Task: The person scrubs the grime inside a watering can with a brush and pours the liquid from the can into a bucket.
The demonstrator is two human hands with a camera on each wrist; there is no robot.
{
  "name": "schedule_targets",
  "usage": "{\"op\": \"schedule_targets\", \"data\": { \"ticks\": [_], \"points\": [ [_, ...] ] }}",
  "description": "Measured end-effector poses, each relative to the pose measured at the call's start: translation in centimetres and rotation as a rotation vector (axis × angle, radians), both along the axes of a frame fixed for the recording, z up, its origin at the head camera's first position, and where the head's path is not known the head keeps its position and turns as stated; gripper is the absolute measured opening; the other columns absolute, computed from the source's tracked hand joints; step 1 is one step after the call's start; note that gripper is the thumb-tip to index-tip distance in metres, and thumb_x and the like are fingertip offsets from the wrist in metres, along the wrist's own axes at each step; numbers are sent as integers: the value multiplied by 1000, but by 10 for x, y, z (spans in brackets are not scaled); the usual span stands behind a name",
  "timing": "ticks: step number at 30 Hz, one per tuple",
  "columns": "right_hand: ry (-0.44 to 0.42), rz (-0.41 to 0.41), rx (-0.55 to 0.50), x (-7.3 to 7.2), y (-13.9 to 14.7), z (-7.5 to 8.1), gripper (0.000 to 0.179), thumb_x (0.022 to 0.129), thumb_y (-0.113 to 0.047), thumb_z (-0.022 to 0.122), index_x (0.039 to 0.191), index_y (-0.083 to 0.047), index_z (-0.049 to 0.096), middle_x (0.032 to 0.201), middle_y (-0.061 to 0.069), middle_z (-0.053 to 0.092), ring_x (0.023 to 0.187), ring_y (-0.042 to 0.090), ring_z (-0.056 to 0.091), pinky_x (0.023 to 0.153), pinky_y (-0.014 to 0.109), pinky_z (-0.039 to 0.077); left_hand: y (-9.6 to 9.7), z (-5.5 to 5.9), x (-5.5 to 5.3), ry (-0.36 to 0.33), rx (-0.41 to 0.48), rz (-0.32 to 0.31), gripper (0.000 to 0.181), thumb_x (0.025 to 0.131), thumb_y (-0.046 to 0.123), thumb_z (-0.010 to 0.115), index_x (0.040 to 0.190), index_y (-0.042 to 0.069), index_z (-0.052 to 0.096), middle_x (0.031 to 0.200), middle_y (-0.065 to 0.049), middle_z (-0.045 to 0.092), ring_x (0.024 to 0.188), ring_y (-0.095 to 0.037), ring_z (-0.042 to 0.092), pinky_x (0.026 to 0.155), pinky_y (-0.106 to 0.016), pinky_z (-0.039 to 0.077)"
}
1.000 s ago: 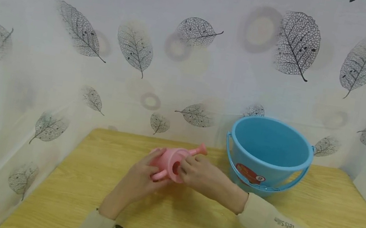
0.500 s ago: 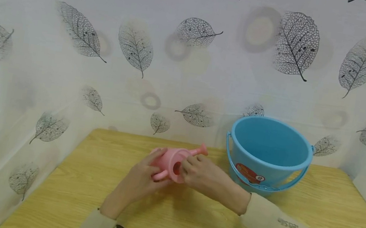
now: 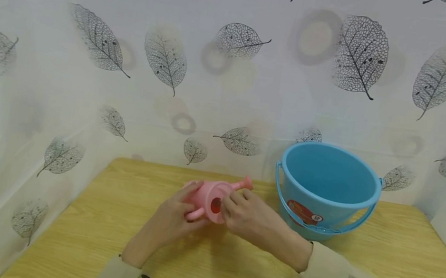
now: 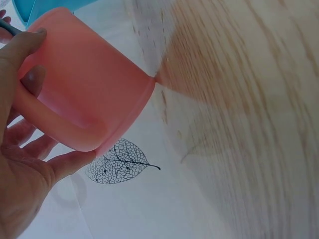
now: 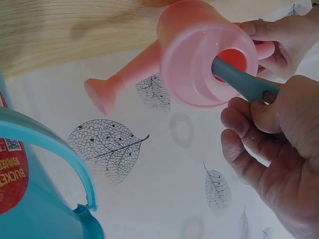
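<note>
A pink watering can (image 3: 202, 195) is tipped on its side over the wooden table, its round top opening facing the person and its spout (image 5: 133, 67) pointing to the back right in the head view. My left hand (image 3: 170, 215) grips it around the body and loop handle, thumb on the wall in the left wrist view. Between thumb and fingers, my right hand (image 3: 251, 220) pinches the end of a teal handle with a hole in it (image 5: 244, 82). The rest of that tool runs through the opening and is hidden inside the can.
A light blue bucket (image 3: 326, 212) with a red label stands on the table at the right, near the right forearm, its bail handle (image 5: 65, 144) hanging at the front. Leaf-patterned white sheeting (image 3: 221, 95) rises behind the wooden table (image 3: 116, 219).
My right hand has shifted slightly right, with its forearm swinging rightward, so more of the can's red-looking opening shows. The left hand and the watering can stay nearly still.
</note>
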State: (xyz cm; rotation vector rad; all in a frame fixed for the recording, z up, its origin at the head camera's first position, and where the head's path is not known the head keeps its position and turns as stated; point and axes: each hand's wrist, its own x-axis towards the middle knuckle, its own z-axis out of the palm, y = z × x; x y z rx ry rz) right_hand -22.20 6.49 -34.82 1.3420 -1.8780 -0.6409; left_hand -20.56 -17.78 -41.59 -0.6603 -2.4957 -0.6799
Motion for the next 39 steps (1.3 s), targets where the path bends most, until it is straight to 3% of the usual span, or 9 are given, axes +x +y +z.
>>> {"op": "schedule_targets", "data": {
  "ticks": [14, 26, 33, 39],
  "points": [
    [40, 32, -60, 5, 0, -1, 6, 88, -18, 77, 88, -15, 71, 80, -3, 57, 71, 12, 49, 59, 21, 39, 0, -3, -2, 18, 1, -9, 35, 80, 30, 89, 64, 12, 64, 149, -16, 57, 140, -38, 54, 113, -47, 49],
    [-59, -36, -61, -5, -2, -12, 14, 87, -21, 80, 98, -16, 72, 84, -3, 58, 75, 11, 53, 61, 20, 43, -1, -2, -3, 18, -7, -9, 34, 80, 30, 89, 65, 11, 65, 150, -15, 57, 141, -37, 53, 115, -46, 48],
    [-196, -42, -104, -12, -5, -19, 20, 84, -23, 82, 100, -16, 72, 88, -4, 65, 79, 11, 57, 64, 20, 48, -1, -2, -2, 16, -15, -6, 33, 81, 31, 88, 66, 11, 67, 150, -15, 56, 141, -36, 53, 114, -44, 49],
    [-449, -34, -182, -16, -7, -19, 27, 77, -13, 84, 100, -14, 69, 90, -1, 63, 74, 12, 58, 62, 22, 55, -1, -2, -2, 16, -8, -6, 33, 80, 30, 89, 67, 11, 67, 151, -15, 56, 141, -36, 53, 114, -46, 49]
  ]
}}
